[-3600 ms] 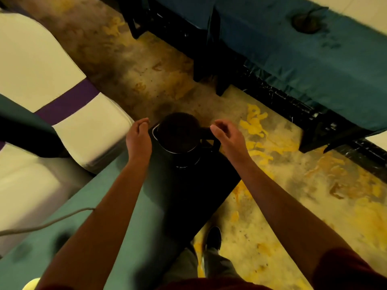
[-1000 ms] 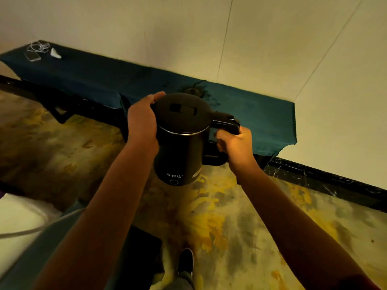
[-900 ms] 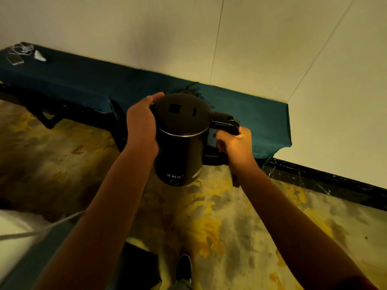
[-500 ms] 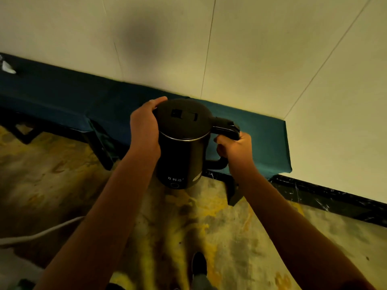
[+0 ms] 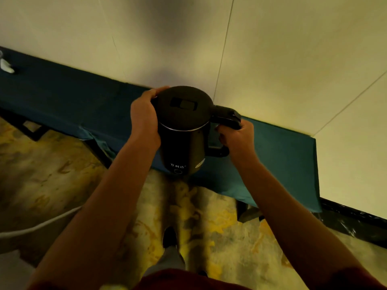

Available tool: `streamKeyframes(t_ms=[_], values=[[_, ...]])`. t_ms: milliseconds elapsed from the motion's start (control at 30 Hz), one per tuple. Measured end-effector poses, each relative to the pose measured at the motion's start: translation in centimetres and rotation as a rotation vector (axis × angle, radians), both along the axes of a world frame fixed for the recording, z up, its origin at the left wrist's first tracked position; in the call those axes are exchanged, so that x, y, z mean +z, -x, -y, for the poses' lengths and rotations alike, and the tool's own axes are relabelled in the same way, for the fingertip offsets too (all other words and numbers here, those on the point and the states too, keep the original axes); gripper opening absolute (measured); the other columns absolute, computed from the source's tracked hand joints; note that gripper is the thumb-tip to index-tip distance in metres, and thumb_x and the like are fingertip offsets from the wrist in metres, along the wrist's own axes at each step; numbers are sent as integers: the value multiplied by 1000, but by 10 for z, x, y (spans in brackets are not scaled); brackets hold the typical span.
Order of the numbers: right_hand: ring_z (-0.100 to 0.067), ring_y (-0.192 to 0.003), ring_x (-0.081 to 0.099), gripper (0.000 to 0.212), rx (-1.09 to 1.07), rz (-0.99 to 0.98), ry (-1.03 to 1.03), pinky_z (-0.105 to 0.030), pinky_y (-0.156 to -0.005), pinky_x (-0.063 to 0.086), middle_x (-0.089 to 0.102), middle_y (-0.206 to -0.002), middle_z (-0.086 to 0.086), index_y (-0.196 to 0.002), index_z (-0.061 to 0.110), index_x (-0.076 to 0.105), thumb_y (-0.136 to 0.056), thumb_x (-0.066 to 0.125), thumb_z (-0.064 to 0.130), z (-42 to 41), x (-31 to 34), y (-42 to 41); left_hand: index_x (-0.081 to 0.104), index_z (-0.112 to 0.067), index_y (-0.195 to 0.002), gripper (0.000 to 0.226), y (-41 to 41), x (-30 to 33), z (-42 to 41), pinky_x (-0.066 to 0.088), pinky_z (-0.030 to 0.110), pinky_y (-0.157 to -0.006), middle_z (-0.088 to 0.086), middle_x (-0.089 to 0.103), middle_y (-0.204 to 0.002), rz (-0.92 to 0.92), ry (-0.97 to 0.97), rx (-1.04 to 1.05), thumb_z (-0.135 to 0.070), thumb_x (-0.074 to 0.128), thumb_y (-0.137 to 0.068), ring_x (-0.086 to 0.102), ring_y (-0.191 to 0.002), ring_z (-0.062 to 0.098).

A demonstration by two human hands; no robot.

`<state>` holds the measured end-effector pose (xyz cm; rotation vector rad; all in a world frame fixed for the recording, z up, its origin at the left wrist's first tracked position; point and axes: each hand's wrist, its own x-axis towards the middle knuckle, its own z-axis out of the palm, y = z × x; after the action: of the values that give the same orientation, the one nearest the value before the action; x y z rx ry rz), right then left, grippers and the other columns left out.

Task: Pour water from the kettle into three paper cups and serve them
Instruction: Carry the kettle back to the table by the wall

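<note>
A black electric kettle (image 5: 184, 130) with its lid closed hangs in the air in front of me, upright, above the near edge of a long table covered in dark teal cloth (image 5: 278, 155). My right hand (image 5: 236, 137) grips the kettle's handle on its right side. My left hand (image 5: 144, 120) wraps round the kettle's left wall near the lid. No paper cups are in view.
The teal-clothed table (image 5: 62, 101) runs along a pale wall (image 5: 251, 49) from far left to right, ending at a corner. A small white object (image 5: 6, 66) lies at its far left. A patterned yellow floor (image 5: 219, 237) lies below; a white cord (image 5: 37, 226) crosses at lower left.
I have lifted the kettle off the near green table with both hands and carried it toward the teal table by the wall, which is now closer.
</note>
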<state>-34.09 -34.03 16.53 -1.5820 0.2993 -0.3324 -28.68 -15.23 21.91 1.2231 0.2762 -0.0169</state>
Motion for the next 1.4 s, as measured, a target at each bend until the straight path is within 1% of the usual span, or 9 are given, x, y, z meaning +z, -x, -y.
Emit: streamKeyframes(t_ms=[233,333,433,633,867,1000,1200,1267,1400], values=[[1,-46,53,35,-77,-28,9,-20,-51,46,57,-49,13,-69,18,64,-82,63,-15,0,-21,-109,80,-18,-97,32,-121,-24,6,61,41,-85,6,78,-100,-13,-33,-50,-21,48,-96,74,-95,23],[-4,-50,54,33,-101,-46,33,-27,-56,48,59,-58,7,-71,20,66,-82,65,-12,5,-32,-147,79,-15,-104,33,-160,-32,10,61,41,-86,7,78,-102,-31,-34,-67,-20,47,-97,74,-95,23],[-3,-50,54,33,-103,-74,31,-31,-60,48,60,-58,8,-72,22,69,-82,67,-10,9,-41,-175,77,-16,-108,35,-189,-39,14,61,41,-86,7,78,-104,-54,-45,-89,-22,45,-98,74,-97,24],[4,-54,59,37,-81,-60,11,-20,-60,49,65,-55,16,-77,24,69,-85,64,-12,27,-58,-223,78,-16,-106,32,-244,-58,34,61,39,-84,7,78,-104,-70,-74,-94,-21,47,-97,74,-97,25],[5,-55,58,39,-65,-61,42,-18,-59,49,64,-55,20,-75,24,68,-85,64,-13,41,-81,-262,80,-19,-101,28,-282,-84,45,59,45,-91,6,78,-105,-104,-63,-85,-22,53,-95,74,-99,25],[6,-55,58,35,-55,-60,51,-15,-59,48,64,-57,20,-75,23,67,-85,65,-10,45,-91,-270,79,-18,-104,30,-287,-94,49,60,41,-88,5,77,-105,-87,-61,-86,-23,50,-98,74,-99,22],[-8,-58,55,21,-118,-115,90,-26,-58,48,61,-67,0,-79,15,68,-86,67,-5,46,-117,-295,79,-21,-103,31,-315,-117,50,57,47,-95,5,76,-109,-88,-89,-115,-24,49,-97,72,-105,24],[-5,-57,56,25,-130,-127,111,-23,-58,49,61,-66,3,-78,19,67,-87,66,-4,46,-125,-303,79,-21,-102,32,-325,-124,51,57,47,-94,4,77,-108,-98,-97,-120,-25,48,-98,72,-104,23],[7,-58,59,36,-137,-122,130,-14,-60,48,66,-60,20,-74,28,65,-87,67,-6,45,-129,-305,80,-25,-97,34,-328,-137,53,57,47,-96,2,77,-107,-115,-91,-127,-25,46,-99,72,-104,22]])
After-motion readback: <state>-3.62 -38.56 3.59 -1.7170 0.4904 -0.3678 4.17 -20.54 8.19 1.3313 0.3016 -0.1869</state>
